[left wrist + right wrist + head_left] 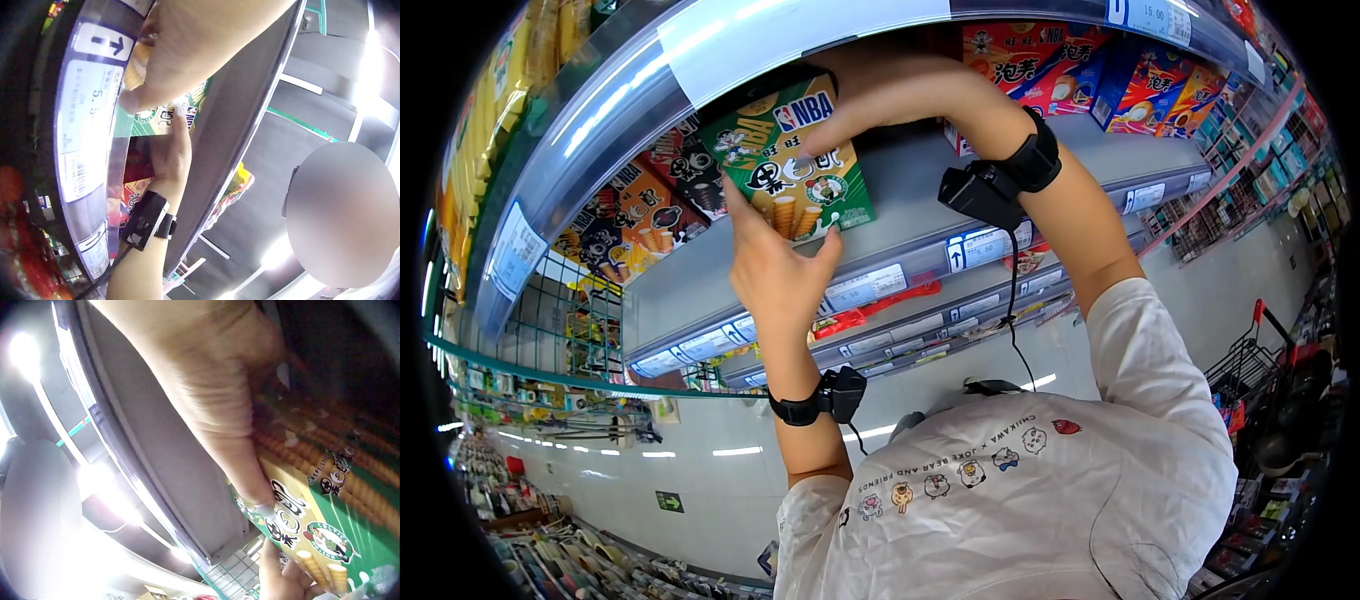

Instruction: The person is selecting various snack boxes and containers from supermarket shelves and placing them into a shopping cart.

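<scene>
A green and gold box of crepe rolls (785, 205) with an NBA logo stands tilted on the shelf board. My right hand (890, 85) reaches over from the right and grips it, thumb across the printed front; its other fingers are mostly hidden behind. At the lower left, my left hand (780, 265) holds the box, with fingers along its left side and thumb near the bottom edge. In the right wrist view, the side of the crepe roll box (350, 500) shows rolled sticks, and the left hand (281, 575) appears beyond its front.
Orange snack boxes (625, 225) stand left of the held box; red and blue boxes (1045, 65) stand to the right. A curved upper shelf edge (600, 110) hangs close above the hands. Price tags (865, 290) line the lower shelf's front; a shopping cart (1250, 350) stands far right.
</scene>
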